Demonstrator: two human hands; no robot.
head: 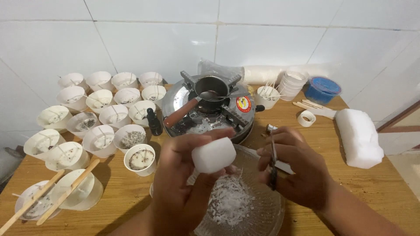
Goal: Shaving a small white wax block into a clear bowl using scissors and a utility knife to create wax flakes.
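Left hand point(181, 188) is gripping a white wax block point(214, 154) in closed fingers over the glass bowl point(267, 214) at the table's near edge, while the right hand point(294, 172) is clasping an upright knife point(274, 168) just right of it

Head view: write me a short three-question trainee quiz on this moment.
1. True or false: the left hand holds a white block.
2. What lies in the glass bowl below the hands?
3. The right hand holds: A) a knife, B) a spoon, C) a cup.

Key: 1 true; 2 white shavings; 3 A.
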